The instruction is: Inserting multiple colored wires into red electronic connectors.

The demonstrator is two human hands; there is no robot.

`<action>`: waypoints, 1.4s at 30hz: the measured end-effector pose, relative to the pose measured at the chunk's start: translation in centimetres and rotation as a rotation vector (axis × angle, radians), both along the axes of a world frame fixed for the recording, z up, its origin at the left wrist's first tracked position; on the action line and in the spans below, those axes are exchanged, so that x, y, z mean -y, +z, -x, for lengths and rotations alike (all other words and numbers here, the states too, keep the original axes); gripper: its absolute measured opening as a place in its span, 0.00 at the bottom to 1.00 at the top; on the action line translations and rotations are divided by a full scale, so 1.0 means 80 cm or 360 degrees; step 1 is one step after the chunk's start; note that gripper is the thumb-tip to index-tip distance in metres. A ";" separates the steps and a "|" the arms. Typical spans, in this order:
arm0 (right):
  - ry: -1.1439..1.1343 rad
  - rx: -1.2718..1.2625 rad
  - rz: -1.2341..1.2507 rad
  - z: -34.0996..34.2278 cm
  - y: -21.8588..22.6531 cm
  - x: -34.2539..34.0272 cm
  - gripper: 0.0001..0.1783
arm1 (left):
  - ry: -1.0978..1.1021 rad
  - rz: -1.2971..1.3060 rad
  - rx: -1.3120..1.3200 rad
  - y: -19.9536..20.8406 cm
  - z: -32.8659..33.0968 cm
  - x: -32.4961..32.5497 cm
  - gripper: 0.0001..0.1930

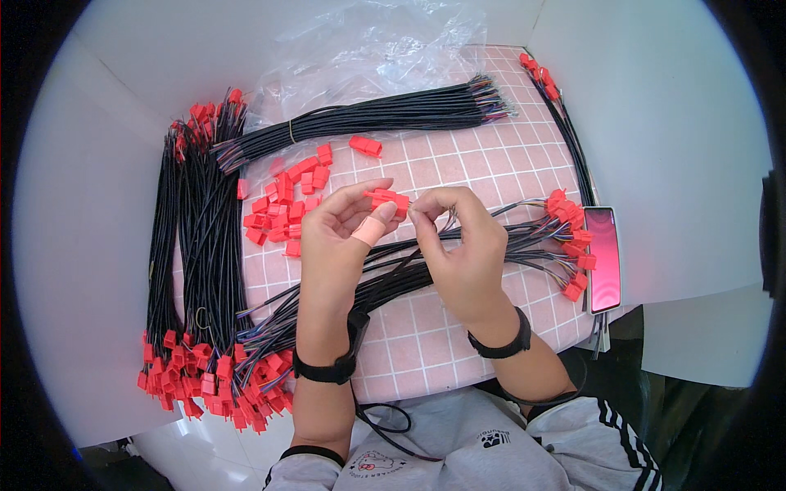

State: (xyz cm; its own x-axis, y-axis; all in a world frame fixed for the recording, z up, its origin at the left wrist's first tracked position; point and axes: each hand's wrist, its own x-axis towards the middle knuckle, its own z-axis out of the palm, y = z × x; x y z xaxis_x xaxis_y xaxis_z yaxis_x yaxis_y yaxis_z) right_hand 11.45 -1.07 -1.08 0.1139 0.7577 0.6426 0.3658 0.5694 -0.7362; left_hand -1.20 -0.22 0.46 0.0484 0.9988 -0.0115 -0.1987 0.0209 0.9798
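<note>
Between the thumb and fingers of my left hand (348, 217) is a red plastic connector housing (387, 199); a bandage wraps the thumb. Close to its right end, my right hand (463, 237) pinches thin wire ends of a black cable (409, 260). Whether a wire tip sits inside the housing is hidden by the fingers. Below both hands lies a bundle of black cables (393, 282), with red connectors (565, 209) on its right ends. Left of my left hand, loose red connector housings (282, 209) lie in a pile.
Black cables with red ends (209, 237) hang over the table's left edge. A tied cable bundle (368, 119) lies at the back by a clear plastic bag (327, 57). A phone (603, 262) lies at the right, near more cables (569, 135). White panels (655, 123) flank the pink checked tabletop (409, 348).
</note>
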 end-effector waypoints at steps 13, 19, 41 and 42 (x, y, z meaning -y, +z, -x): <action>-0.0046 0.0033 0.0012 -0.003 0.003 0.001 0.10 | 0.0031 -0.0008 0.0080 0.000 0.001 0.000 0.15; 0.0015 0.0022 0.0023 -0.002 0.002 0.002 0.10 | 0.0011 -0.0063 0.0012 -0.002 0.000 0.001 0.16; 0.0044 0.0048 0.0093 -0.003 0.002 0.001 0.11 | -0.0004 -0.0135 -0.0140 -0.007 0.002 0.001 0.17; 0.0046 0.0066 0.0111 -0.004 0.002 0.002 0.11 | -0.0003 -0.0135 -0.0139 -0.006 0.002 0.001 0.17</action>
State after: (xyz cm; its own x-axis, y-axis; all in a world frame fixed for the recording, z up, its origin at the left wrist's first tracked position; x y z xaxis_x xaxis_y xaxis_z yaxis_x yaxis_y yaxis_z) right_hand 11.74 -1.19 -0.93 0.0656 0.8035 0.5917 0.3806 0.5280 -0.7592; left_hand -1.35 -0.29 -0.01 0.0530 0.9962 0.0687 -0.1127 -0.0624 0.9917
